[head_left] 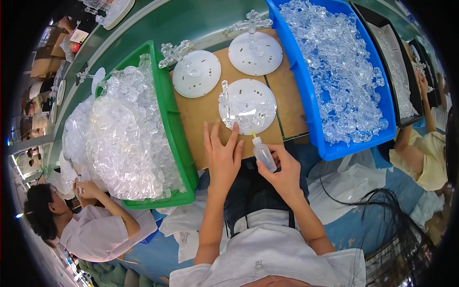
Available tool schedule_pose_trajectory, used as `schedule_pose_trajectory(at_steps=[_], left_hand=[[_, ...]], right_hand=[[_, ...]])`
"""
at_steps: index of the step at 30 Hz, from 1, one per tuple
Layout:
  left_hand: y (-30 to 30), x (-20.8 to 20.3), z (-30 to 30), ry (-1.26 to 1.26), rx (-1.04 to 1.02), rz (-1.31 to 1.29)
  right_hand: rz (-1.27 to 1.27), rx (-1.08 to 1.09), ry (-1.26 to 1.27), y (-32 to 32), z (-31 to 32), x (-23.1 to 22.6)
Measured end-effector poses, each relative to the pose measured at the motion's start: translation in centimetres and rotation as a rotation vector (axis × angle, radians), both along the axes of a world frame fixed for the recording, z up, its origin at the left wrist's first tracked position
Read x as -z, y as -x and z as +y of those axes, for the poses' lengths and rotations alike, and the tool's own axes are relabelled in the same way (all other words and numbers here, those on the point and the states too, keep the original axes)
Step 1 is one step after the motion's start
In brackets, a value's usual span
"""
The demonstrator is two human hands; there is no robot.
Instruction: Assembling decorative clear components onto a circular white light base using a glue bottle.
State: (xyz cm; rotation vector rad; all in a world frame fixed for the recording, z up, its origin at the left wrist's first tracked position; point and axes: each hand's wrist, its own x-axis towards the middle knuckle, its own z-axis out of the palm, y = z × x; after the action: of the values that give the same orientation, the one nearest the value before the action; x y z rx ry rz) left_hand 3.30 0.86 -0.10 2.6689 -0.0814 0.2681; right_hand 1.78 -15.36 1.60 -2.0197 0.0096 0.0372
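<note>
Left hand [224, 154]: I see fingers spread at the white disc's [249, 98] near edge
Right hand [283, 171]: clamped on a bottle [263, 155], yellow tip [254, 134] at that edge

Place: a factory workshop, set up for hand assembly
Bench: long and green-topped [138, 33], running ahead of the fingers [233, 136]
Bulk stock: green bin [169, 115] left of the fingers, blue bin [304, 86] right, both heaped with clear pieces [334, 71]
Repeated units: three matching white discs [248, 103] before the fingers
Co-workers: hands busy, one far left [100, 234], one far right [423, 158]
</note>
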Motion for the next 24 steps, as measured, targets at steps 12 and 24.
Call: schedule_pose_trajectory(at_steps=[12,24], left_hand=[[-0.3,0.0,0.6,0.057,0.046,0.032],[-0.8,0.0,1.5,0.167,0.076,0.014]], right_hand=[[0.044,-0.017,0.027,0.8,0.5,0.7],[0.035,-0.03,-0.012,0.5,1.7,0.6]])
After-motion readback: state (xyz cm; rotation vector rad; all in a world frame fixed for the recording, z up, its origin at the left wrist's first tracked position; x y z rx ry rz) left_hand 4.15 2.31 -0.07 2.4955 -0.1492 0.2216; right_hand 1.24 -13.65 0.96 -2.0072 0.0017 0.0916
